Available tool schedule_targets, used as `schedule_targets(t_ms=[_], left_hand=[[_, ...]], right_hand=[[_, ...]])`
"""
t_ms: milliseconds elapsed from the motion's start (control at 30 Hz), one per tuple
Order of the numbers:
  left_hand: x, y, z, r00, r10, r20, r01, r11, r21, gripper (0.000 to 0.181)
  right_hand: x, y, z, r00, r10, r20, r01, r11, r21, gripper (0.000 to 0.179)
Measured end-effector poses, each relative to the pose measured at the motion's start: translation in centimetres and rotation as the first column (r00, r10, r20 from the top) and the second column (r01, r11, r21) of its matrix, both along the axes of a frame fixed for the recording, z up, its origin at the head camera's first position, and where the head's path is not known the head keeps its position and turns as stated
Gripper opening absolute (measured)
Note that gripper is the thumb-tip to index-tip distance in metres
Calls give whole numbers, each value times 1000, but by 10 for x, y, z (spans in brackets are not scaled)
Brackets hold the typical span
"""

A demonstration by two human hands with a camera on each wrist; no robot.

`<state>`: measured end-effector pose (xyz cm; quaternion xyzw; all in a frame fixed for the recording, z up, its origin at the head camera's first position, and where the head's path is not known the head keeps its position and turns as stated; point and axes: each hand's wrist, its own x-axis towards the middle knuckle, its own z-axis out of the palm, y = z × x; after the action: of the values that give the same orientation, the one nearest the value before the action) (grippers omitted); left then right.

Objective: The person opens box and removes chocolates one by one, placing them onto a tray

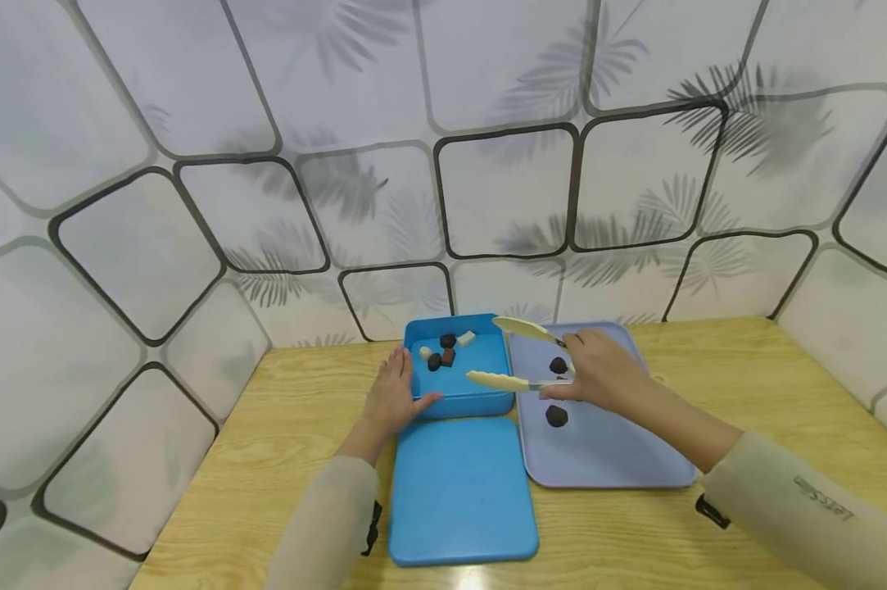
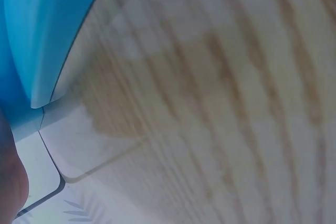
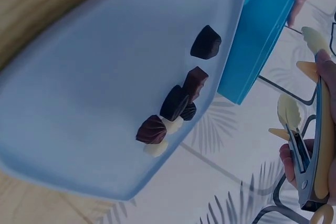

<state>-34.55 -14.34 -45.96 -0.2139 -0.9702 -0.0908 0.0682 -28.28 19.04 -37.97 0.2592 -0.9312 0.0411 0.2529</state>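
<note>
A yellowish wood-grain tabletop (image 1: pixel 281 426) meets a white wall covering (image 1: pixel 505 197) printed with rounded black and grey outlines (image 1: pixel 576 192) and feathery palm fronds (image 1: pixel 741 123).

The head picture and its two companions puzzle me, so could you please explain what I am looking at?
There is no machine: a person works bare-handed. One camera on the person's head looks forward and down; one on each wrist watches that hand. On the wooden table sit a blue box holding a few chocolates, a flat blue lid, and a pale purple tray with other chocolates. The left hand touches the box; the right hand holds spread tongs with nothing between their tips.
</note>
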Motion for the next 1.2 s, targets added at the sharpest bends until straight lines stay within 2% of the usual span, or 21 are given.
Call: schedule_targets(t_ms=[133,267,433,567,767,1000,1200], left_hand=[[-2,1,4,1000,10,15,-10,999,-49,108],[-2,1,8,1000,8,1,-8,992,-127,104],[-1,2,17,1000,-18,4,18,981,-194,97],[-4,4,25,999,-41,-6,39,976,-213,93],[-7,6,20,999,-4,45,11,986,-168,95],[-7,8,14,998,22,66,-17,997,-75,96],[-4,11,14,996,50,76,-47,998,-46,94]], right_hand=[[-10,-10,8,996,-34,84,33,999,15,77],[-20,-19,13,979,-82,185,70,995,70,83],[-33,-27,15,975,-86,204,64,992,112,85],[-42,-32,12,971,-92,223,68,992,110,82],[-51,-44,6,947,-103,304,63,988,138,75],[-63,-53,1,941,-112,319,62,985,162,62],[-72,-58,-2,926,-138,351,78,980,181,65]])
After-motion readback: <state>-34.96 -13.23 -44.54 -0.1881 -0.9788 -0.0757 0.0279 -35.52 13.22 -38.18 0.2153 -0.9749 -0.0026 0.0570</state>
